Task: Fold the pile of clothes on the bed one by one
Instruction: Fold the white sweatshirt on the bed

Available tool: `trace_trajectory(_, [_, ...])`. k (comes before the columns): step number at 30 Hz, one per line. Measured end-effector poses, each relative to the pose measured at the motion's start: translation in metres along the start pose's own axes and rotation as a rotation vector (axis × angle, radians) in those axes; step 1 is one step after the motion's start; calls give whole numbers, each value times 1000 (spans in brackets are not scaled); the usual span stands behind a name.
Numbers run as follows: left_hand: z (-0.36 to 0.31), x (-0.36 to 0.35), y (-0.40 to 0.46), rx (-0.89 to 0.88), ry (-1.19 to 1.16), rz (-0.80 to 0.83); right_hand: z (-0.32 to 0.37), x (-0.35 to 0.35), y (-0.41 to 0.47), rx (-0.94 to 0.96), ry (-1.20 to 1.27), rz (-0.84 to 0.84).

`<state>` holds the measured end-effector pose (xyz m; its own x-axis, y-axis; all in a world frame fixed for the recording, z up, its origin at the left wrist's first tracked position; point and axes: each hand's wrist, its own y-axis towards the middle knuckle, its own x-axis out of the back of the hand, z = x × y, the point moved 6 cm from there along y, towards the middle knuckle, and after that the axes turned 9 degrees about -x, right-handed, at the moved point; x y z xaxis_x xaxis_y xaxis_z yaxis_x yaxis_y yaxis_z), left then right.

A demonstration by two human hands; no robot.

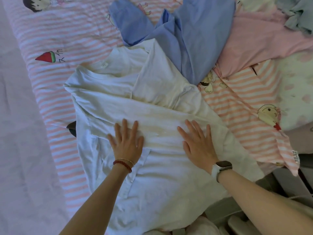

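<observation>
A white shirt (152,102) lies spread over the bed, its neck toward the far left and one sleeve folded in across its top. My left hand (127,141) rests flat on the shirt's middle, fingers apart, with a red bracelet at the wrist. My right hand (198,143) presses flat on the shirt a little to the right, fingers spread, a watch on its wrist. Behind the shirt lie a crumpled blue garment (191,36), a pink garment (260,41) and a grey-green one (299,16) at the far right.
A pink-and-white striped cover (64,39) with cartoon prints lies under everything. Pale lilac bedding (18,133) fills the left side. The bed's edge and dark furniture (301,167) show at the lower right. A small dark item (72,130) peeks out at the shirt's left edge.
</observation>
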<state>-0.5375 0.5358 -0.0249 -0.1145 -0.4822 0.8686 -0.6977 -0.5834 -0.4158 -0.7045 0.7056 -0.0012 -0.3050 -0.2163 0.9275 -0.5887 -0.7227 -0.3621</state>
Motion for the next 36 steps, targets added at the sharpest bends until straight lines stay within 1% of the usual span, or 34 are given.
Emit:
trace_trajectory(2, [16,-9,-4,95,-40,29,-6,-14,4,-81,-10,138])
trace_trajectory(3, [23,-8,-4,128,-55,25,-14,-18,7,-134,-16,187])
trace_trajectory(4, [29,-5,-4,155,-72,19,-21,-16,9,-168,-26,202])
trace_trajectory(5, [35,2,-5,176,-80,-3,-23,-11,11,-172,-23,178])
trace_trajectory(6, [40,10,-5,187,-81,-43,-23,1,14,-166,3,106])
trace_trajectory(8, [47,33,0,188,-63,-174,-14,29,28,-153,114,-104])
trace_trajectory(10, [59,56,10,230,-31,-255,-1,53,56,-119,206,-219])
trace_trajectory(13, [81,89,35,322,-40,-282,35,91,112,44,228,-346])
trace_trajectory(17, [113,127,75,354,-25,-320,91,126,186,283,26,-441])
trace_trajectory(19, [130,143,97,355,-26,-328,112,133,222,367,-70,-414])
trace_trajectory(21, [142,152,118,325,-37,-325,138,134,250,494,-204,-338])
trace_trajectory(23, [149,155,136,281,-30,-298,165,131,272,640,-279,-235])
trace_trajectory(24, [153,155,145,269,-30,-284,176,130,283,664,-297,-204])
trace_trajectory(26, [160,154,160,285,-66,-264,193,129,307,622,-327,-176])
trace_trajectory(28, [168,151,174,313,-117,-266,204,125,331,524,-289,-140])
trace_trajectory(30, [174,151,184,336,-164,-314,208,118,350,442,-268,-77])
trace_trajectory(32, [180,153,189,384,-210,-371,208,115,362,404,-260,-48])
trace_trajectory(34, [187,154,190,439,-227,-398,201,119,370,373,-187,-45])
trace_trajectory(36, [198,156,188,490,-263,-426,188,132,378,271,-69,-85])
